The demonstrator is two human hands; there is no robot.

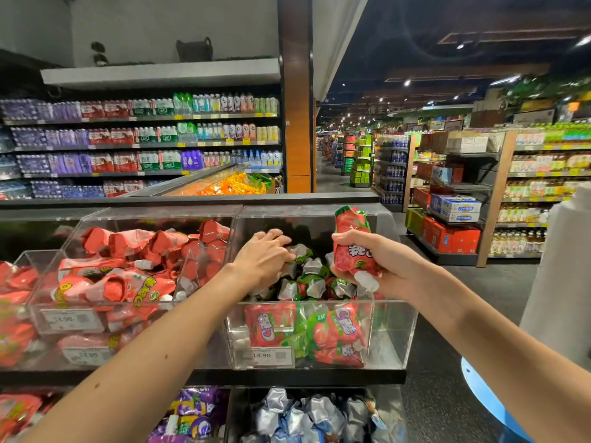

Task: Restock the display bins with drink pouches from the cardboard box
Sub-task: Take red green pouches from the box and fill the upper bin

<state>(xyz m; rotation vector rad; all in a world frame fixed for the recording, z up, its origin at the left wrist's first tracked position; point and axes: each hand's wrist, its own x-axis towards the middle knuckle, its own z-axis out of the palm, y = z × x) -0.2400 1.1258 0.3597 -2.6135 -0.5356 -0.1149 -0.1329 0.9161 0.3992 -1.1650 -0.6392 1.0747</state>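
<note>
A clear acrylic display bin (395, 334) at the right of the upper row holds several red-and-green strawberry drink pouches (315, 282). My left hand (262, 259) reaches into this bin, its fingers curled onto the pouches at the back. My right hand (374, 266) grips one strawberry pouch (350, 238) upright above the bin's right side, white cap pointing down. The cardboard box is out of view.
A neighbouring bin (96, 270) on the left is filled with pink-red pouches. Lower bins hold purple pouches (195, 414) and silver-blue pouches (307, 414). Price tags (263, 356) hang on the bin fronts. Bottle shelves (144, 142) stand behind; an aisle (454, 289) runs at the right.
</note>
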